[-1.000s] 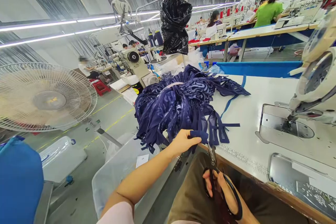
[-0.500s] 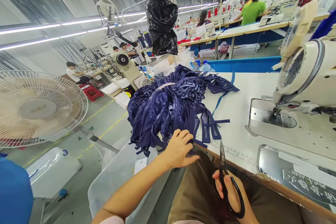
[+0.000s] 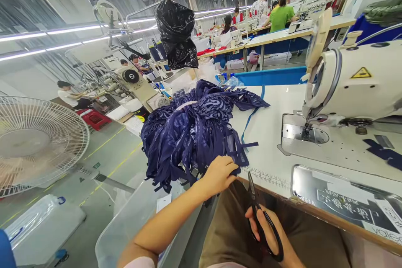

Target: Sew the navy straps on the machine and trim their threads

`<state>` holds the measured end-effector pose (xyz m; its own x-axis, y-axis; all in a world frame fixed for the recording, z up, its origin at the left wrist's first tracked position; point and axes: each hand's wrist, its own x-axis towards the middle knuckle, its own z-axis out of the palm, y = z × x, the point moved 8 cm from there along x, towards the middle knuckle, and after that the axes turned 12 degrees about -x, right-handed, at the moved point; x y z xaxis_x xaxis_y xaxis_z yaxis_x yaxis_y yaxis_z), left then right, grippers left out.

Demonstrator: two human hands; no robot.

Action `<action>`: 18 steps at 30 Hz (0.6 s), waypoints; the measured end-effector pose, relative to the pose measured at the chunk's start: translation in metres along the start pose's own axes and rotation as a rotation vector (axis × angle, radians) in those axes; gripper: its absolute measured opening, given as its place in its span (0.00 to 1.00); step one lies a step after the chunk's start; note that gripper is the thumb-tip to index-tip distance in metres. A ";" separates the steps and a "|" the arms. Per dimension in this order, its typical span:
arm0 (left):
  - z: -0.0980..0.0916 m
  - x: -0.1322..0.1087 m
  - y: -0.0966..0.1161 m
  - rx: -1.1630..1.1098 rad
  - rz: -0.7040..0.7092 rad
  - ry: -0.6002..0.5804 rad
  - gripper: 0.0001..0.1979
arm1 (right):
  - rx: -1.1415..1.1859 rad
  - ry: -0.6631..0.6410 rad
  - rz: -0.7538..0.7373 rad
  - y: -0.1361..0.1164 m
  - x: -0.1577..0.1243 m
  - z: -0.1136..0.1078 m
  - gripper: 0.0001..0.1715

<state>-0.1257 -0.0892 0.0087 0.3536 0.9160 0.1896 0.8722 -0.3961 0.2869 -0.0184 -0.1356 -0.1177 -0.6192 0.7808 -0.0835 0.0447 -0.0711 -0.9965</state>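
A large bundle of navy fabric pieces (image 3: 185,134), with patterned parts and dangling strips, lies heaped at the table's left end, gathered by a pale band (image 3: 186,105). At its front edge my left hand (image 3: 220,175) is closed, thumb and fingers pinching a navy strip; part of the grip is hidden behind the fingers. Over my lap, my right hand (image 3: 271,228) holds black-handled scissors (image 3: 252,190), fingers through the handles and blades pointing up toward the table edge. The blades look nearly closed and stand apart from the fabric.
A sewing machine (image 3: 361,79) stands on the white table (image 3: 266,134) at right. A printed ruler runs along the table's front edge. Left are a plastic bin (image 3: 109,234) and a large fan (image 3: 31,142). A black bag (image 3: 176,29) hangs behind the bundle. Several people work farther back.
My left hand has closed its spread fingers onto a navy strip at the bundle's edge. The scissors remain in my right hand, and the view has turned to the right.
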 end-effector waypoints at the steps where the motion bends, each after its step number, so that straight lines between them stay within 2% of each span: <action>1: 0.000 -0.003 -0.001 -0.030 0.002 0.003 0.07 | 0.009 -0.027 0.010 0.000 0.000 0.003 0.32; 5: -0.015 -0.012 0.003 -0.104 0.035 0.116 0.04 | -0.009 -0.101 0.006 -0.005 0.000 0.012 0.33; 7: -0.029 -0.015 0.008 -0.126 0.085 0.199 0.05 | -0.044 -0.117 -0.025 -0.009 0.002 0.013 0.32; 9: -0.040 -0.015 0.015 -0.157 0.156 0.230 0.05 | -0.070 -0.128 -0.068 -0.015 0.006 0.012 0.30; 13: -0.041 -0.009 0.018 -0.237 0.212 0.130 0.02 | -0.121 -0.134 -0.126 -0.029 0.017 0.008 0.29; 16: -0.030 -0.005 0.011 -0.274 0.146 0.032 0.03 | -0.131 -0.116 -0.128 -0.035 0.023 0.007 0.32; 18: -0.027 -0.004 0.002 -0.294 0.069 0.058 0.04 | -0.115 -0.093 -0.118 -0.035 0.024 0.007 0.34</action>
<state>-0.1341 -0.0958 0.0338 0.3809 0.8846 0.2691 0.7086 -0.4662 0.5296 -0.0405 -0.1191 -0.0850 -0.6950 0.7184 0.0298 0.0536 0.0931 -0.9942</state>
